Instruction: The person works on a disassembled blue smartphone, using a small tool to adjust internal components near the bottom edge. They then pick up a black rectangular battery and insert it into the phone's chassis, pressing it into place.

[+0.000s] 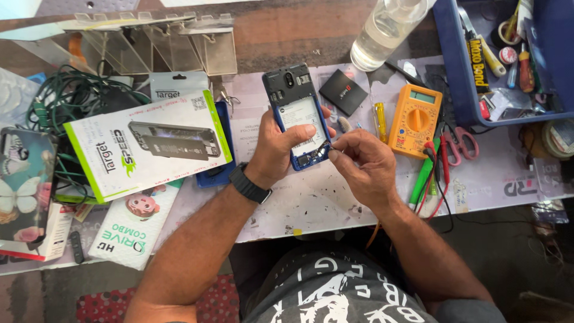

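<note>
Blue phone (297,116), back cover off, is sitting face down in the left hand (278,146), lifted just above the scuffed white bench mat (311,203). The left fingers are wrapping the lower half and the thumb is pressing on the pale inner label, so the hold is closed on the phone.

The right hand (365,164) is pinching at the phone's lower right corner, finger and thumb tips meeting there. Whether they are closed on a small part or only on the frame edge is too small to tell.

Judgement: the left thumb is steadying the body well. The pinch should be working gently along the edge, with no twisting of the frame.

Nearby: a yellow multimeter (415,119) to the right, its red and black probe leads (439,173) lying beside it, and a small black battery (343,91) just beyond the phone.
</note>
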